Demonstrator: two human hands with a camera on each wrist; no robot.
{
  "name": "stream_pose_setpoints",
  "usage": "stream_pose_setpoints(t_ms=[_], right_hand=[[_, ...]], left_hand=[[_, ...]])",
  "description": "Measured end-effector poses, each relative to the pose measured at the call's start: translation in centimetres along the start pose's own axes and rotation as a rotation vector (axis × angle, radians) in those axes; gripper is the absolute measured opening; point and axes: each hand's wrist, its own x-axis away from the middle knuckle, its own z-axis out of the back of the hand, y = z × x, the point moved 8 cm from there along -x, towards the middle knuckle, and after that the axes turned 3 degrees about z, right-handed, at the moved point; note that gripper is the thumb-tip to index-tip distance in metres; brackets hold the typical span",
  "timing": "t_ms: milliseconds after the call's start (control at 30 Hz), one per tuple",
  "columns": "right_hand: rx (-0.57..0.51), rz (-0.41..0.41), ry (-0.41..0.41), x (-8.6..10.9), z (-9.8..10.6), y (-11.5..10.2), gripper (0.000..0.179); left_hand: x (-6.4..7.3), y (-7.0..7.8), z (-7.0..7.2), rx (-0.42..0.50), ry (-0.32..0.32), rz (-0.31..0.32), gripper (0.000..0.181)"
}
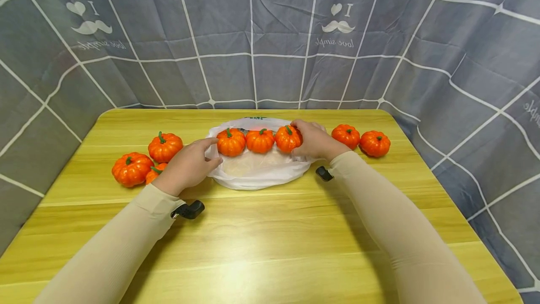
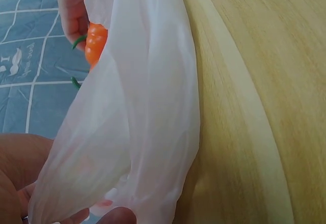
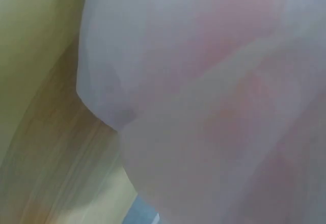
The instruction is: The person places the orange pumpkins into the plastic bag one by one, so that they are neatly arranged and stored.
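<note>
Three orange pumpkins (image 1: pixel 260 141) sit in a row within the opening of a white plastic bag (image 1: pixel 257 179), near the far edge of our tabletop (image 1: pixel 253 243).
We see the right hand (image 1: pixel 314 140) grasping the right pumpkin (image 1: pixel 288 139), fingers curled round its side. The left hand (image 1: pixel 190 165) meets the bag's left rim beside the left pumpkin (image 1: pixel 231 143), thumb and forefinger parted; whether its other fingers grasp plastic, we cannot tell. A narrow strip of wood separates bag from far edge; wider room runs from the bag's near rim toward us, between the sleeves (image 1: pixel 118 243). Three loose pumpkins (image 1: pixel 132 170) lie toward the left edge, two more (image 1: pixel 346 136) toward the far right corner.
</note>
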Motion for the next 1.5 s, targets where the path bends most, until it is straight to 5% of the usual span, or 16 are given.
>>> stream_pose_setpoints(t_ms=[633,1500], right_hand=[[0.142,0.063,0.031,0.22,-0.02,-0.75,0.089],[0.108,-0.031,0.074,-0.5,-0.45,-0.13,0.086]], left_hand=[[0.0,0.24,0.21,0.0,0.002,-0.006,0.064],[-0.01,-0.02,0.2,-0.011,-0.004,0.005,0.064]])
